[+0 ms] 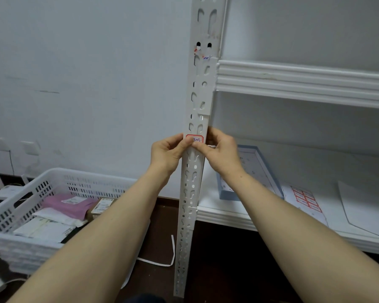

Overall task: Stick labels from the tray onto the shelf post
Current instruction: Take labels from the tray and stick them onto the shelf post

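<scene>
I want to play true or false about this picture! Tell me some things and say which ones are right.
1. Both the left hand and the right hand touch the label on the shelf post. True.
2. The label has a green border. False: its border is red.
3. The white basket on the floor holds a pink parcel. True.
4. The sheet of spare labels lies in the basket. False: it lies on the lower shelf, to the right of the post.
5. The post has many slots cut in it. True.
</scene>
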{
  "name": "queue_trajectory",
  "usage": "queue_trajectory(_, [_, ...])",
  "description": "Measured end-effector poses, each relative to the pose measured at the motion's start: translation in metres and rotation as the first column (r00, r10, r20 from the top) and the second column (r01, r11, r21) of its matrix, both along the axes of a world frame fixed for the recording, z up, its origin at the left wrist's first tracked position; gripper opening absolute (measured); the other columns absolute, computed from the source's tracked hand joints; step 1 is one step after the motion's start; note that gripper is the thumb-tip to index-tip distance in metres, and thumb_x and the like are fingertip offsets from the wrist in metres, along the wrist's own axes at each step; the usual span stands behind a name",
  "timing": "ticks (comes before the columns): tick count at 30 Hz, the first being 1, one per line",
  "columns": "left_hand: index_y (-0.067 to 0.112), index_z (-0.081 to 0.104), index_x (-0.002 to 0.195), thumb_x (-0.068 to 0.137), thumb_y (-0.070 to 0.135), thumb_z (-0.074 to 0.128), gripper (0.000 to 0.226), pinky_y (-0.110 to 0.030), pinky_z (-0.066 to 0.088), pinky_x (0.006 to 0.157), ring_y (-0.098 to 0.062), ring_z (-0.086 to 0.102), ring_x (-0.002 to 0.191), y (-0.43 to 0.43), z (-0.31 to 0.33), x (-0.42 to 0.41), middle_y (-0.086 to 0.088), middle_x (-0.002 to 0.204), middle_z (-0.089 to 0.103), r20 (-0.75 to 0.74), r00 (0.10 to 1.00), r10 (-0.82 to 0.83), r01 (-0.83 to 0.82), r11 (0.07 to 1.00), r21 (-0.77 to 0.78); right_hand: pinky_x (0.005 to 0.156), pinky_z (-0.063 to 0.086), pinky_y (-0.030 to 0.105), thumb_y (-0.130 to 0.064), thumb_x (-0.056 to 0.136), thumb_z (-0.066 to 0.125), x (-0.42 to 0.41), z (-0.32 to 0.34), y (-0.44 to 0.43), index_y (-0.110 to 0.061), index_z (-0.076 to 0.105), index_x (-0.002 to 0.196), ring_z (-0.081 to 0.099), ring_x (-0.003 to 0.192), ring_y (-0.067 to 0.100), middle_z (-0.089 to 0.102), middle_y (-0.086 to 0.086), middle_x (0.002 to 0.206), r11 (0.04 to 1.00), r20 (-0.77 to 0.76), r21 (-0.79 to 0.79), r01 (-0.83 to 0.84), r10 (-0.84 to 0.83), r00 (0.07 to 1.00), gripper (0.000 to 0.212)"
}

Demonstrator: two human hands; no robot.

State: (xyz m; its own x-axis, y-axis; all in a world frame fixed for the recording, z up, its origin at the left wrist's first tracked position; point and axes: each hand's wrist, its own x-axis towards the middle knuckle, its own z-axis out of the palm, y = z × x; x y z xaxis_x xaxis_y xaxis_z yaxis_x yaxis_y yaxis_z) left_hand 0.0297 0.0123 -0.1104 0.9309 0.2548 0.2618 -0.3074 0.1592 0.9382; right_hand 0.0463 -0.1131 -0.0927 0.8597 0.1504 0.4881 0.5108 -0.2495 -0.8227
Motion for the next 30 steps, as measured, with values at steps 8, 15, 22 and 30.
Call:
queue_trajectory(8, [0.006, 0.072, 0.102, 0.082, 0.025, 0.07, 0.027, -0.036, 0.051, 0.097, -0.017, 0.069, 0.097, -0.002, -0.001, -0.002, -0.006, 0.099, 0.074, -0.027, 0.999, 0.021, -0.022, 0.999, -0.039, 0.095, 0.052, 0.033, -0.016, 0.081, 0.07, 0.003, 0.0, -0.009, -0.013, 0.068, 0.107, 0.067, 0.101, 0.011, 0.072, 0.001, 0.105, 0.991, -0.053, 0.076, -0.112, 0.116, 0.992, 0.026])
queue_trajectory(15, [0.015, 0.073, 0.087, 0.085, 0.026, 0.067, 0.012, -0.028, 0.055, 0.085, -0.009, 0.068, 0.08, -0.004, 0.003, -0.002, 0.004, 0.08, 0.074, -0.03, 0.999, 0.029, -0.029, 0.999, -0.023, 0.093, 0.053, 0.039, -0.024, 0.087, 0.063, 0.005, 0.005, -0.011, -0.015, 0.067, 0.109, 0.066, 0.1, 0.014, 0.071, 0.002, 0.106, 0.992, -0.087, 0.06, -0.113, 0.118, 0.989, 0.025])
queue_trajectory(22, [0.015, 0.065, 0.073, 0.088, 0.03, 0.063, 0.021, -0.008, 0.04, 0.053, 0.006, 0.052, 0.053, -0.015, 0.0, 0.0, 0.012, 0.059, 0.06, 0.097, 0.977, 0.189, -0.202, 0.967, 0.152, 0.088, 0.053, 0.037, -0.033, 0.092, 0.054, -0.001, 0.003, -0.005, -0.018, 0.067, 0.107, 0.066, 0.094, 0.017, 0.071, 0.001, 0.098, 0.996, 0.048, -0.086, 0.024, -0.019, 0.999, 0.025])
queue_trajectory(30, [0.019, 0.065, 0.088, 0.079, 0.028, 0.073, 0.015, -0.013, 0.05, 0.066, 0.004, 0.06, 0.066, -0.016, 0.0, 0.002, 0.01, 0.077, 0.067, 0.079, 0.982, 0.17, -0.182, 0.965, 0.187, 0.089, 0.052, 0.052, -0.049, 0.09, 0.044, 0.001, 0.0, -0.005, -0.015, 0.069, 0.083, 0.067, 0.093, 0.032, 0.071, 0.015, 0.092, 0.994, -0.09, 0.099, -0.053, 0.062, 0.994, 0.043])
